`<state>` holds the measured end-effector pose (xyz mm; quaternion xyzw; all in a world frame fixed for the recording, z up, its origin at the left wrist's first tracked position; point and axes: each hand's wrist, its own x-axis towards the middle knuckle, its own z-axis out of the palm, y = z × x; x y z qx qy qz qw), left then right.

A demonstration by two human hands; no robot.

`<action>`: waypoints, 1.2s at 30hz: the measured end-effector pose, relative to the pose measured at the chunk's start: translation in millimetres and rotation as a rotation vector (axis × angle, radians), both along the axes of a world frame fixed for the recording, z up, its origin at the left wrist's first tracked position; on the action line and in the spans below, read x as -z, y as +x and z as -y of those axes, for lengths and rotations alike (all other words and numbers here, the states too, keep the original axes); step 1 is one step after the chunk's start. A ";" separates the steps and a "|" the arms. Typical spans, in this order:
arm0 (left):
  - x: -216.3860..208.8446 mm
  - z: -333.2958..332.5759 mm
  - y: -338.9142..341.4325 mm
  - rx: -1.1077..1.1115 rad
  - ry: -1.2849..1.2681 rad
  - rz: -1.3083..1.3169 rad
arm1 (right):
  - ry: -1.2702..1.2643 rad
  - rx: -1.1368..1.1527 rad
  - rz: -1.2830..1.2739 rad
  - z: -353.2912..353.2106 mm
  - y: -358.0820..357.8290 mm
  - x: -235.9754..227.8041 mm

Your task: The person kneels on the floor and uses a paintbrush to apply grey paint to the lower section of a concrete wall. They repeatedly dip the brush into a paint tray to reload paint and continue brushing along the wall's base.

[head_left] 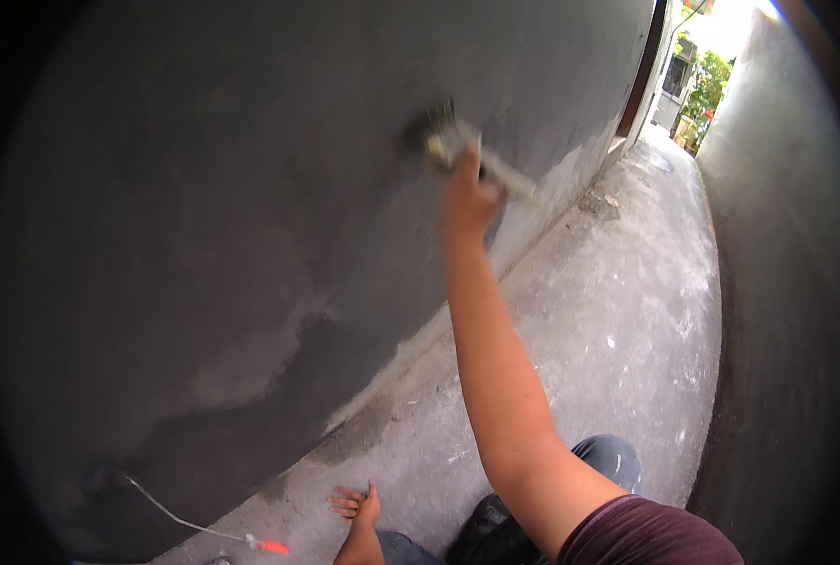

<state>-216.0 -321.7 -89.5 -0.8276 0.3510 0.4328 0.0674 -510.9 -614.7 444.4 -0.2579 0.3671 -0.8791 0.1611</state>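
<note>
My right hand (470,193) is raised against the dark grey wall (250,235), its fingers closed round a flat, pale trowel-like tool (504,174). Motion blurs the tool, so its exact kind is hard to make out; its far end meets the wall beside a dark smudge. Low down near my knees, my left hand (359,506) has its fingers spread and holds nothing. It hovers over or near the concrete floor at the wall's foot; whether it touches anything I cannot tell. Darker, damp-looking patches cover much of the wall's surface, with a paler strip along the base.
A narrow concrete path (617,311) curves away between this wall and another grey wall (787,235) on the right. At the lower left lies a pale cord (180,518) with an orange end piece (271,546). Beyond a dark door frame (641,75) stand green plants (712,80).
</note>
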 end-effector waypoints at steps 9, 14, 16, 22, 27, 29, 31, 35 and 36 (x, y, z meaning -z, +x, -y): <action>1.6 -2.4 6.1 -0.010 -0.017 0.036 | 0.493 -0.008 0.050 3.3 -48.0 126.0; -6.3 -3.9 -0.5 0.006 -0.018 0.021 | 0.080 0.247 -0.222 36.6 -35.3 -61.7; -10.6 -6.3 7.5 -0.014 -0.011 0.018 | -0.146 -0.016 -0.174 -2.0 -16.8 -120.2; -13.6 -0.4 -8.8 0.001 0.004 -0.023 | 0.087 0.124 -0.259 7.6 -14.5 86.3; -1.8 -3.8 5.2 -0.020 -0.029 0.016 | 0.504 -0.126 0.119 -76.4 37.5 211.2; 11.7 -11.5 3.9 -0.032 -0.057 -0.003 | 0.386 -0.161 -0.072 -77.3 74.9 204.0; 15.0 -9.0 -1.2 -0.029 -0.052 -0.047 | 0.322 -0.069 -0.368 -80.9 99.5 174.9; 1.4 -6.4 5.4 -0.036 -0.018 -0.036 | -0.072 -0.393 -0.087 -100.1 153.8 2.6; 0.5 -5.3 7.8 -0.043 -0.021 -0.045 | -0.156 -0.442 -0.122 -106.0 156.0 -18.5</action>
